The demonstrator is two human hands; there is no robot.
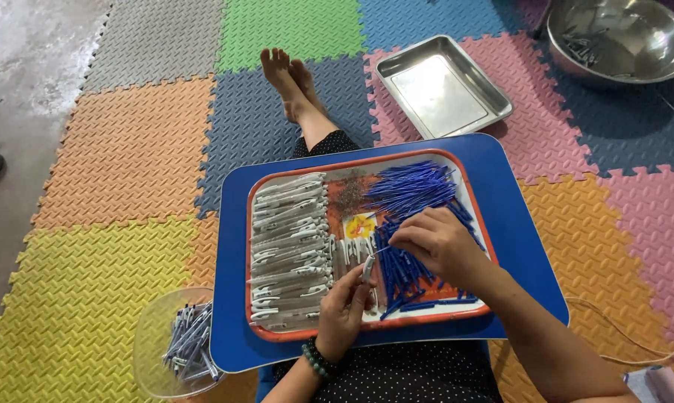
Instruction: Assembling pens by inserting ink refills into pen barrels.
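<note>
We see foam floor mats (128, 149) in many colours, w/ a blue lap board (516, 224) on top, then an orange-rimmed tray (251, 246) holding white pen barrels (288, 246) at left & blue refills (411, 190) at right. Left hand (342, 310) is clamped on a white barrel (367, 269); right hand (437, 242) pinches a thin refill tip beside it. Hands nearly touching, mid-tray.

Steel tray (493, 93), steel bowl (654, 63), foam mats (128, 149).
</note>
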